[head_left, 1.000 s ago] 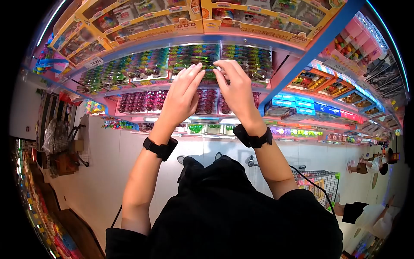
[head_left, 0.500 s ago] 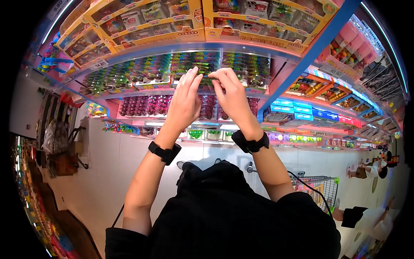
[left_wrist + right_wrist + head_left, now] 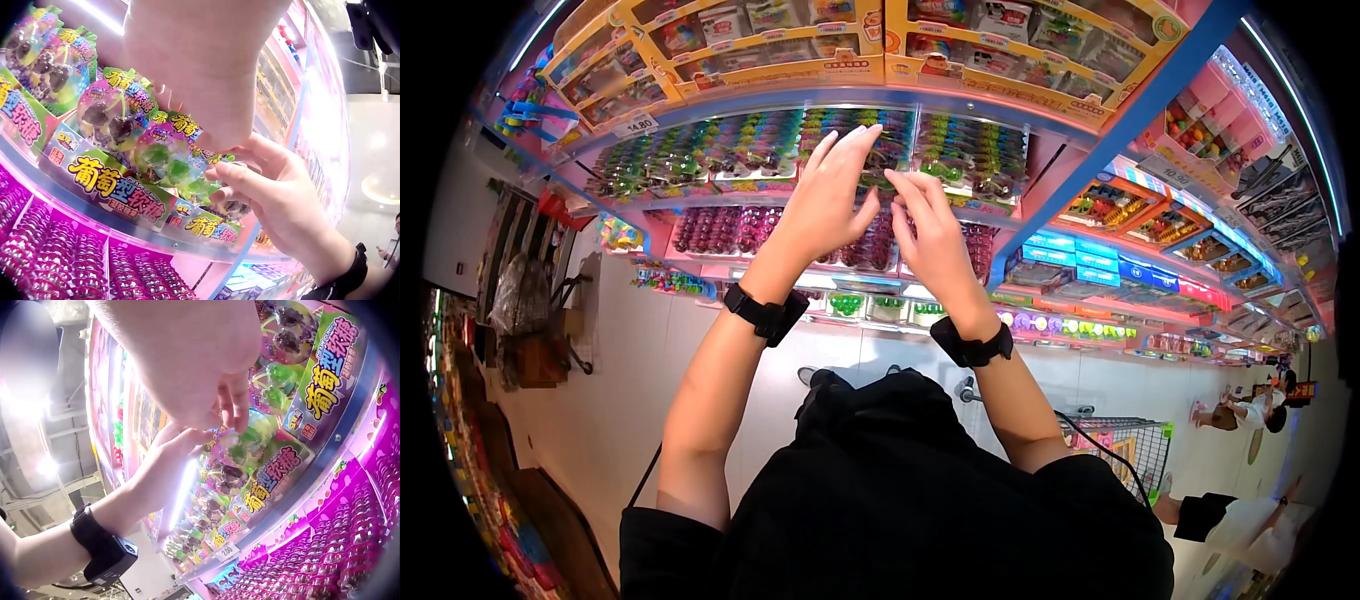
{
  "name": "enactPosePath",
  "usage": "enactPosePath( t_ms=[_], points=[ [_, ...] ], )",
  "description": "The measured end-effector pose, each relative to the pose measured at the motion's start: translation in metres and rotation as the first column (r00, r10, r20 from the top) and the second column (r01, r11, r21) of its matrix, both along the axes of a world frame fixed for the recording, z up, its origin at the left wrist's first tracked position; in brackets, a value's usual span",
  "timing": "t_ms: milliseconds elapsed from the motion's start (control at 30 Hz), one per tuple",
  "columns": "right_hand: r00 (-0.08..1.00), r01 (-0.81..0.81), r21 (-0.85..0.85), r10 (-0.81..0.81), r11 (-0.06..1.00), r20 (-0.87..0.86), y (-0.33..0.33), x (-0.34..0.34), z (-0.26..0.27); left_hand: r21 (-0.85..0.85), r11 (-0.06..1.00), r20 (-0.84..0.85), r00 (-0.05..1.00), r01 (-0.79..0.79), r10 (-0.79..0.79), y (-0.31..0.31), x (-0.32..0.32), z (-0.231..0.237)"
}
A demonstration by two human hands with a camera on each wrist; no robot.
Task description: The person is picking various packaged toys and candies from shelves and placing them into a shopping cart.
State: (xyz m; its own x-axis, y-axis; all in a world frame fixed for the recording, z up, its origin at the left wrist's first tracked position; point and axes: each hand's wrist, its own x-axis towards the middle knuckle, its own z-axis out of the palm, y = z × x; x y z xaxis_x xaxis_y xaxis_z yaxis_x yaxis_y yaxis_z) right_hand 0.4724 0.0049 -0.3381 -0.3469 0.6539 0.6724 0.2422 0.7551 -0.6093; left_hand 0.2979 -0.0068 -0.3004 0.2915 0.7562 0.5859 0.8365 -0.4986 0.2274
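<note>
Rows of grape gummy packets (image 3: 750, 150) stand in display boxes on a shelf at chest height. My left hand (image 3: 825, 205) is over the middle box, its fingers nearly straight and thumb spread. In the left wrist view its fingertips appear at the packets' top edges, partly hidden behind the hand. My right hand (image 3: 933, 228) is just right of it, fingers loosely bent and thumb apart. In the left wrist view those right fingers (image 3: 265, 150) lie close around a packet with green grapes (image 3: 172, 169). Each wrist wears a black camera band.
Yellow boxes of candy (image 3: 1020, 50) fill the shelf above. Purple-pink packs (image 3: 730, 230) line the shelf below, and a blue upright post (image 3: 1090, 150) stands to the right. A shopping cart (image 3: 1120, 445) is behind at right, with people farther along the aisle.
My left hand has shifted slightly, with its thumb spreading from its fingers. The right hand's fingers have loosened from a pinch-like pose and moved down a little. The view has shifted slightly.
</note>
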Motion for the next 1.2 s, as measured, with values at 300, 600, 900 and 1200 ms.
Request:
enactPosePath(
  t_ms=[300,600,900,1200],
  points=[
    [0.996,0.027,0.068,-0.033,0.997,0.085,0.017,-0.011,0.000,0.105,0.994,0.044,0.998,-0.043,0.039,-0.014,-0.005,-0.009],
    [0.999,-0.035,-0.179,0.029,0.983,-0.036,-0.025,0.016,-0.015,0.092,0.995,0.053,0.998,-0.041,0.036,-0.046,-0.002,-0.035],
    [0.987,-0.079,-0.415,0.129,0.906,0.096,-0.042,0.042,-0.071,-0.287,0.957,0.137,0.986,-0.049,0.091,-0.080,-0.003,-0.092],
    [0.940,-0.171,-0.475,0.288,0.863,0.185,-0.059,0.044,-0.111,-0.420,0.898,0.202,0.951,-0.130,0.232,-0.131,-0.011,-0.123]
  ],
)
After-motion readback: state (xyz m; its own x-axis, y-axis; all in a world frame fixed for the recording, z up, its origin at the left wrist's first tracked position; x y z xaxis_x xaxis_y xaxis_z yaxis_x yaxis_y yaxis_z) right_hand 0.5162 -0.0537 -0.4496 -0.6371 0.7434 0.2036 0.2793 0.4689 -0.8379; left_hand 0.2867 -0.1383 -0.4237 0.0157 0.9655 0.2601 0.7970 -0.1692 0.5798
